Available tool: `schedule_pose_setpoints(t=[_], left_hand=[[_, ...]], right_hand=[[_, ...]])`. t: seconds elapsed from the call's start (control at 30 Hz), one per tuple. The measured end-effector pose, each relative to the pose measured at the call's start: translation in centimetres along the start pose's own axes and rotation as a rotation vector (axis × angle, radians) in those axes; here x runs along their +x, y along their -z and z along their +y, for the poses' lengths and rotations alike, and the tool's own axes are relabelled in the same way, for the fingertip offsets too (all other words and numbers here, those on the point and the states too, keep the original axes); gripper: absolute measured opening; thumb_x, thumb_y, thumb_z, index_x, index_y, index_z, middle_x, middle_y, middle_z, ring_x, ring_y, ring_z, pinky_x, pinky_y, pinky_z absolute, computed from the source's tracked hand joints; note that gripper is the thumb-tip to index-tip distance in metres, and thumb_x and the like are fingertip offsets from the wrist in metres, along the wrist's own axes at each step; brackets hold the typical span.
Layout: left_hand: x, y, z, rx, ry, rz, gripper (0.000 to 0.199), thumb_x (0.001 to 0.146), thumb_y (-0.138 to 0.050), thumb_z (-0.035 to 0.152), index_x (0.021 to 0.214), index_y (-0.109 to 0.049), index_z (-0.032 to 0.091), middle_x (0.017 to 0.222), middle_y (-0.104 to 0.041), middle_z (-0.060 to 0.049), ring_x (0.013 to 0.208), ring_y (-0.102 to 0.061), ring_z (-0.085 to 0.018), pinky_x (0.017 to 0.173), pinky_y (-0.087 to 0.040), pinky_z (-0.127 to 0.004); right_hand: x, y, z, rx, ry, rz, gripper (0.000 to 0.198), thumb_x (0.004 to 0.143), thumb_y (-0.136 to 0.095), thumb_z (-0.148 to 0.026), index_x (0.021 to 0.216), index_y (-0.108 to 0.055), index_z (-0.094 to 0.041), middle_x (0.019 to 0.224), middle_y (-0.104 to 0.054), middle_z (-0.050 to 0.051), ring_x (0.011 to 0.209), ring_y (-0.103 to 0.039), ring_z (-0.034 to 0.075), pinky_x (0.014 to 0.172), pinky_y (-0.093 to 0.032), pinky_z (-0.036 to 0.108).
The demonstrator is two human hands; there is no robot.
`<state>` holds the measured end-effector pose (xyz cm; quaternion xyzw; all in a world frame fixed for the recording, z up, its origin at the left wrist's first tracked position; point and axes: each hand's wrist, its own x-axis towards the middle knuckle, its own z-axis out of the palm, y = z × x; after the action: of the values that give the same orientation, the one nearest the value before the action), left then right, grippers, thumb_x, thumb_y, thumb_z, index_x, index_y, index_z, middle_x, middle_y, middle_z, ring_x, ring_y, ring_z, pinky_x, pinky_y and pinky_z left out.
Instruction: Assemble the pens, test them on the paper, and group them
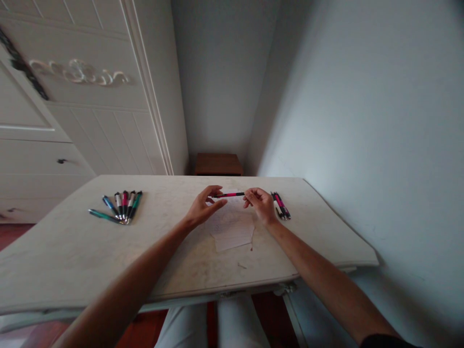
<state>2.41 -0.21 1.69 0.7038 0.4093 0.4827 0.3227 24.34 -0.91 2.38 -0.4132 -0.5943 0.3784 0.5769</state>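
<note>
A pink and black pen [232,195] is held level above a sheet of paper [234,237] on the white table. My right hand [260,205] pinches the pen's right end between thumb and fingers. Around the other end, my left hand [205,207] has its thumb and fingers apart; whether a finger touches the pen there, I cannot tell. The paper lies under the hands and bears faint writing, with a torn-looking lower edge. Just right of my right hand lie several pens [282,205], pink, black and white, side by side.
Several coloured pens [125,205] lie fanned out on the left of the table [174,270]. A small dark scrap [241,266] is near the front edge. White cabinets [108,121] stand at left, a wall [362,121] at right, and a brown wooden box-like piece [218,164] behind.
</note>
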Motion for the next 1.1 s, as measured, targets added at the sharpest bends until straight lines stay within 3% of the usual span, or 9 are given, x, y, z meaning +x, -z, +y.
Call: schedule_pose_setpoints(t=[0.07,0.13,0.2,0.43,0.6,0.67,0.77,0.93,1.1], left_hand=[[-0.05,0.05,0.17,0.035,0.031,-0.028,0.043,0.085,-0.056,0.055,0.1,-0.066,0.016,0.092,-0.07,-0.008,0.086,-0.065,-0.02,0.072,-0.051,-0.03],[-0.01,0.16,0.22,0.05,0.049,-0.056,0.051,0.09,-0.043,0.059,0.08,-0.067,0.014,0.073,-0.067,-0.005,0.069,-0.061,-0.016,0.066,-0.048,-0.028],[0.09,0.29,0.19,0.032,0.051,-0.074,0.055,0.09,-0.042,0.06,0.07,-0.065,0.014,0.062,-0.062,-0.004,0.06,-0.057,-0.014,0.061,-0.046,-0.027],[0.3,0.43,0.22,0.012,0.062,-0.015,0.037,0.072,-0.071,0.05,0.088,-0.07,0.017,0.084,-0.072,-0.006,0.072,-0.064,-0.018,0.066,-0.051,-0.029],[0.22,0.21,0.23,-0.051,0.047,0.018,0.051,0.07,-0.074,0.051,0.105,-0.065,0.016,0.097,-0.07,-0.009,0.087,-0.065,-0.021,0.072,-0.052,-0.031],[0.21,0.13,0.12,-0.054,0.058,-0.004,0.049,0.079,-0.063,0.058,0.101,-0.065,0.014,0.091,-0.07,-0.009,0.081,-0.064,-0.02,0.069,-0.05,-0.03],[0.25,0.11,-0.12,-0.005,0.062,-0.075,0.055,0.088,-0.044,0.063,0.074,-0.065,0.014,0.071,-0.066,-0.006,0.067,-0.059,-0.016,0.065,-0.047,-0.028],[0.44,0.21,-0.43,-0.083,0.083,-0.05,0.038,0.074,-0.068,0.051,0.085,-0.068,0.015,0.074,-0.069,-0.005,0.066,-0.06,-0.016,0.064,-0.047,-0.028],[0.42,0.27,-0.46,-0.016,0.057,0.011,0.029,0.069,-0.074,0.041,0.084,-0.069,0.017,0.084,-0.071,-0.005,0.073,-0.063,-0.017,0.068,-0.048,-0.029]], right_hand=[[0.02,-0.05,-0.03,0.018,-0.002,0.005,0.037,0.076,-0.069,-0.053,0.077,-0.062,-0.017,0.068,-0.067,0.002,0.049,-0.06,0.012,0.05,-0.044,0.025],[0.02,-0.12,-0.08,0.027,-0.002,0.0,0.036,0.076,-0.07,-0.053,0.076,-0.062,-0.017,0.068,-0.067,0.002,0.049,-0.06,0.012,0.048,-0.042,0.024],[-0.01,-0.17,-0.13,0.036,0.002,-0.01,0.036,0.076,-0.07,-0.053,0.076,-0.063,-0.017,0.068,-0.068,0.002,0.049,-0.059,0.011,0.049,-0.043,0.024],[-0.02,-0.11,0.03,0.041,-0.009,-0.015,0.036,0.076,-0.07,-0.052,0.076,-0.063,-0.017,0.068,-0.068,0.002,0.049,-0.059,0.011,0.049,-0.042,0.025],[-0.02,-0.18,0.02,0.04,-0.005,-0.001,0.036,0.077,-0.069,-0.053,0.076,-0.063,-0.018,0.068,-0.068,0.002,0.048,-0.059,0.011,0.049,-0.042,0.025],[-0.03,-0.2,0.0,0.049,-0.006,0.004,0.036,0.076,-0.07,-0.053,0.076,-0.063,-0.017,0.068,-0.068,0.003,0.048,-0.059,0.011,0.048,-0.041,0.025],[-0.04,-0.21,-0.01,0.063,-0.002,0.006,0.035,0.076,-0.071,-0.051,0.076,-0.063,-0.017,0.068,-0.068,0.002,0.048,-0.059,0.011,0.048,-0.04,0.024],[-0.07,-0.19,0.01,0.053,-0.012,-0.012,0.035,0.075,-0.071,-0.052,0.075,-0.063,-0.017,0.067,-0.068,0.002,0.047,-0.059,0.012,0.048,-0.042,0.025],[-0.04,-0.18,0.15,0.044,-0.004,0.002,0.035,0.076,-0.07,-0.051,0.074,-0.063,-0.017,0.066,-0.067,0.002,0.047,-0.059,0.011,0.049,-0.044,0.025]])
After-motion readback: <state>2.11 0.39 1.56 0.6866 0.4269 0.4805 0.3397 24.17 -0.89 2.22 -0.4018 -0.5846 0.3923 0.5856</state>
